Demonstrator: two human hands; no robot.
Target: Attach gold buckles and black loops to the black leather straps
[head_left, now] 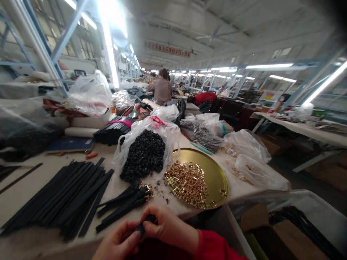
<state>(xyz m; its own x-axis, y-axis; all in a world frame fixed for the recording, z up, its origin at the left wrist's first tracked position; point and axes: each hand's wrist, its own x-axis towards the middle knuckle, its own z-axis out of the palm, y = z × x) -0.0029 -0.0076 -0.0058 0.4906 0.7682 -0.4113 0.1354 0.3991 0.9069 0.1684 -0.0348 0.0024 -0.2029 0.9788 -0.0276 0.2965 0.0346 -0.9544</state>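
Note:
A short length of black strap shows between my two hands at the table's front edge. My left hand pinches its lower part, and my right hand grips the upper part with thumb and fingers. The rest of the strap is hidden by the hands. Just beyond them lie several black straps with gold buckles at their ends. A larger stack of flat black straps is on the left. Small black loops fill an open plastic bag, and loose gold buckles are heaped on a round gold tray.
Clear plastic bags lie right of the tray. A teal pen-like tool is behind it. Below the table's right edge stands an open cardboard box beside black strips. A blue book lies left. Another person is farther back.

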